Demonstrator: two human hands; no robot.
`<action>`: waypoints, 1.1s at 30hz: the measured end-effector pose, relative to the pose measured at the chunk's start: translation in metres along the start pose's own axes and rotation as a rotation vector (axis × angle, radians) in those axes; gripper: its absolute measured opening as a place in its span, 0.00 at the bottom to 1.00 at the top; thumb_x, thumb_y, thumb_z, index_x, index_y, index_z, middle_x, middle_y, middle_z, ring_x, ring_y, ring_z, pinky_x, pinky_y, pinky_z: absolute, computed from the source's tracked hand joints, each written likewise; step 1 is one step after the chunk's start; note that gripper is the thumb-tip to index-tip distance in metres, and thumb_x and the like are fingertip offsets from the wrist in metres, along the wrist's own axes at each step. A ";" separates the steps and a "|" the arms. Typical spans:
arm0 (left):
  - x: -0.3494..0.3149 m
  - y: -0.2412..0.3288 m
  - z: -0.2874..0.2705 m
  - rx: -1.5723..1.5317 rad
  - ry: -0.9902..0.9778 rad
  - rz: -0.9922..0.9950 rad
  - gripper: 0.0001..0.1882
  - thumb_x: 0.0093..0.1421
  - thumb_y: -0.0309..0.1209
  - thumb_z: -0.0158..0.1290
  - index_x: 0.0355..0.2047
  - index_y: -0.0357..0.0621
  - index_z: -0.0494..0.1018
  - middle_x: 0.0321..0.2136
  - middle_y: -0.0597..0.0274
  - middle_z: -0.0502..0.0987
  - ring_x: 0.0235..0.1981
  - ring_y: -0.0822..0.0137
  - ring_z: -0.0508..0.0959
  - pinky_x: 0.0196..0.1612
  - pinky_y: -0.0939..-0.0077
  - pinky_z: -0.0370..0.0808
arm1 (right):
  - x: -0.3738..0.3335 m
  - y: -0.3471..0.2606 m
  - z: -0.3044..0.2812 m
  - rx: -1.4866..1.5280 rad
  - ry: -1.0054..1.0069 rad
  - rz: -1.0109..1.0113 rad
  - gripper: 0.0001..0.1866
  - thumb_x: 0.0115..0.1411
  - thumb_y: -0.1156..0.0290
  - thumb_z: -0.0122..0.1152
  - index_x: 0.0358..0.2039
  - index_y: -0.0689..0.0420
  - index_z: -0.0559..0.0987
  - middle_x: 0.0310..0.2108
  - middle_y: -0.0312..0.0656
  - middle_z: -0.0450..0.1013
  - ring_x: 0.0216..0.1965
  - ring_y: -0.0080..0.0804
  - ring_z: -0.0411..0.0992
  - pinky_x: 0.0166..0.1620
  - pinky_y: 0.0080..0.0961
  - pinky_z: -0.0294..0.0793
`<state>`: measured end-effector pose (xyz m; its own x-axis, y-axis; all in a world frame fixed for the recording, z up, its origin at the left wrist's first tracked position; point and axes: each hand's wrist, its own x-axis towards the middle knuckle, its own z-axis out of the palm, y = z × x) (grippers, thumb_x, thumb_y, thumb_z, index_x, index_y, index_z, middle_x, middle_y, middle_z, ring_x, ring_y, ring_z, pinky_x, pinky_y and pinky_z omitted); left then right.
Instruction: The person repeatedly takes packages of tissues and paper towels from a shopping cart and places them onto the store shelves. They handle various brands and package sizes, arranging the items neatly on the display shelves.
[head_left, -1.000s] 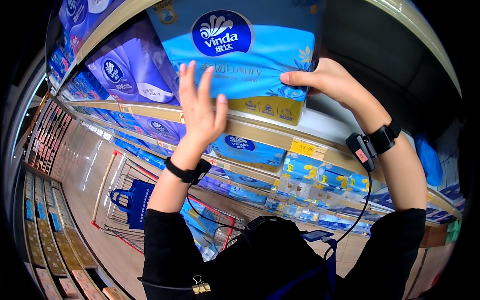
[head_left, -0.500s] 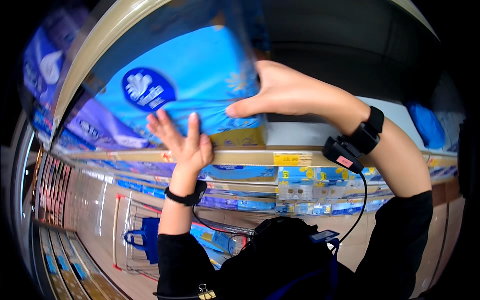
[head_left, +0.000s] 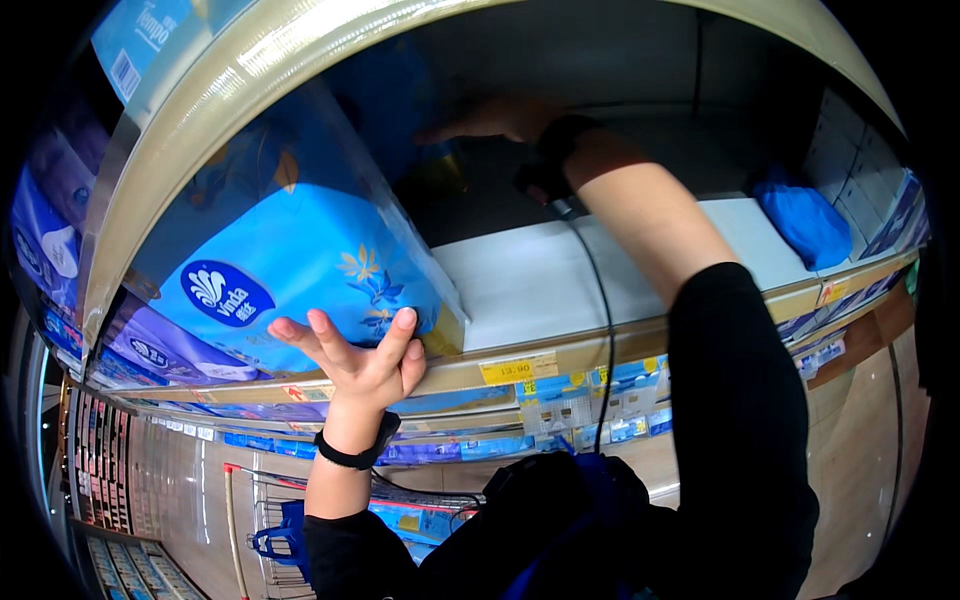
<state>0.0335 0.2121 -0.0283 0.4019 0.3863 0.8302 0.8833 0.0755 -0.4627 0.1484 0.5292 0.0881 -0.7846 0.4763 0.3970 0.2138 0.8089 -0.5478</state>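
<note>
Left hand splayed at a centre-left blue pack; right hand, apparently mid-reach beside a shadowed pack, upper centre, grip unclear. Firm contact seems needed next.

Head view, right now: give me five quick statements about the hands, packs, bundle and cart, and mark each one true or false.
1. The left hand is at the front of the big blue pack, fingers spread. True.
2. The right hand is down by the cart. False: the right hand is in the shaded inside of the shelf.
3. The blue bundle lies on the white shelf board, right of the right forearm. True.
4. The purple pack is right of the big blue pack. False: the purple pack is to its left.
5. The shopping cart stands below the shelf. True.
</note>
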 end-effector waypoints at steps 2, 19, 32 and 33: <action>0.000 0.002 0.005 -0.025 0.009 -0.016 0.25 0.66 0.47 0.46 0.64 0.71 0.68 0.73 0.38 0.34 0.72 0.26 0.31 0.67 0.24 0.32 | 0.012 0.013 0.009 0.074 -0.014 -0.016 0.55 0.44 0.32 0.72 0.65 0.53 0.69 0.65 0.52 0.65 0.68 0.48 0.58 0.69 0.44 0.55; -0.004 0.004 0.004 -0.010 0.008 -0.005 0.27 0.67 0.43 0.38 0.67 0.67 0.64 0.71 0.30 0.40 0.71 0.23 0.35 0.66 0.22 0.35 | 0.023 0.031 0.043 0.379 -0.004 -0.046 0.38 0.41 0.62 0.80 0.54 0.59 0.78 0.52 0.51 0.77 0.56 0.43 0.73 0.60 0.34 0.72; 0.003 0.008 -0.002 -0.029 0.005 -0.015 0.29 0.61 0.32 0.41 0.64 0.52 0.67 0.70 0.26 0.42 0.71 0.24 0.37 0.67 0.25 0.34 | -0.076 -0.043 0.026 0.555 -0.272 -0.194 0.50 0.47 0.59 0.79 0.63 0.71 0.63 0.60 0.60 0.67 0.59 0.48 0.69 0.61 0.31 0.69; 0.006 0.007 -0.001 -0.040 0.013 -0.013 0.29 0.61 0.32 0.41 0.64 0.52 0.67 0.70 0.26 0.42 0.71 0.24 0.37 0.67 0.25 0.34 | -0.073 -0.038 0.030 0.587 -0.259 -0.165 0.51 0.46 0.58 0.80 0.63 0.69 0.62 0.61 0.59 0.66 0.61 0.47 0.67 0.63 0.33 0.67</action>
<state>0.0425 0.2143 -0.0269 0.3931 0.3739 0.8401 0.8973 0.0437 -0.4393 0.1806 0.4535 0.0579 -0.9103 0.2044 0.3600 -0.2162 0.5068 -0.8345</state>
